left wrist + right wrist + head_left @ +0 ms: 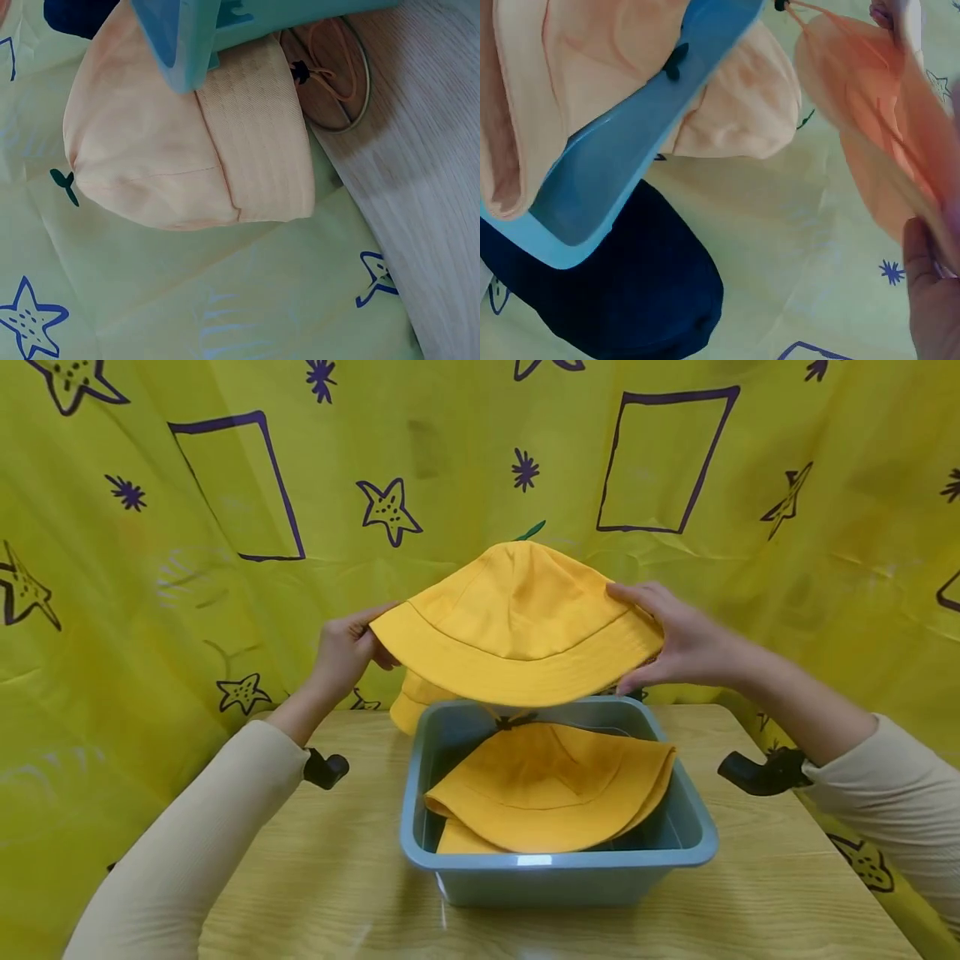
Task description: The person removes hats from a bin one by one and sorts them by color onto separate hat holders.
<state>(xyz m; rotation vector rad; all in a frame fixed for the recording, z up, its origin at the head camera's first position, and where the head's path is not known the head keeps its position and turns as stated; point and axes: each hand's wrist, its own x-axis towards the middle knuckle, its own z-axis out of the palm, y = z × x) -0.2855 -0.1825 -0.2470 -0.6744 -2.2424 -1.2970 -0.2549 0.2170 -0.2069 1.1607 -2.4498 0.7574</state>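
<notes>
A yellow bucket hat (pixel 517 610) with a green sprout on its crown is held up above the back of a blue-grey plastic bin (pixel 540 881). My left hand (pixel 347 647) pinches its brim at the left, while my right hand (pixel 682 639) grips the brim at the right. In the right wrist view the hat's underside and orange chin cord show between both hands. Another yellow bucket hat (pixel 551 785) lies in the bin, with more yellow fabric (pixel 461 839) beneath it.
Behind the bin sits a further yellow bucket hat (pixel 172 142), its cord lying on the wooden table (pixel 322 868). A dark navy cap (pixel 637 277) is also behind the bin. A yellow curtain (pixel 465 443) with drawn stars hangs at the table's back edge.
</notes>
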